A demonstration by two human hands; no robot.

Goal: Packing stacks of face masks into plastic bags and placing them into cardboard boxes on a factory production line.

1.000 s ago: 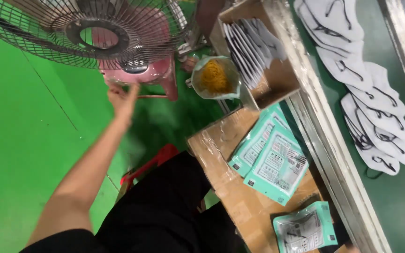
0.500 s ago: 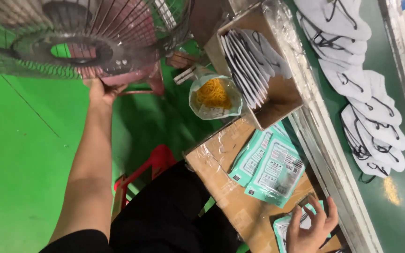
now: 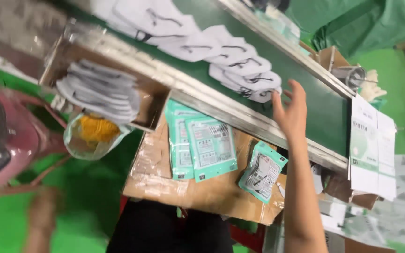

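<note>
My right hand (image 3: 290, 108) is raised with fingers spread and holds nothing. It hovers at the near edge of the green conveyor belt (image 3: 315, 93), beside a row of white face masks (image 3: 240, 70). Below it, a sealed teal packet (image 3: 262, 171) lies on a cardboard work surface (image 3: 188, 189). A stack of flat teal packets (image 3: 202, 145) lies to the left. My left hand (image 3: 43, 206) is a blurred shape at the lower left, near a pink fan base (image 3: 1, 145); its fingers cannot be made out.
A cardboard box (image 3: 153, 105) holds stacked white masks (image 3: 99, 91). A clear bag of yellow pieces (image 3: 94, 133) hangs below the box. Printed sheets (image 3: 371, 145) hang at the belt's right end. More cartons stand at the right, on a green floor.
The view has swung from the fan towards the belt. My left hand has come off the fan and dropped low. My right hand has risen from the packet to the belt's edge.
</note>
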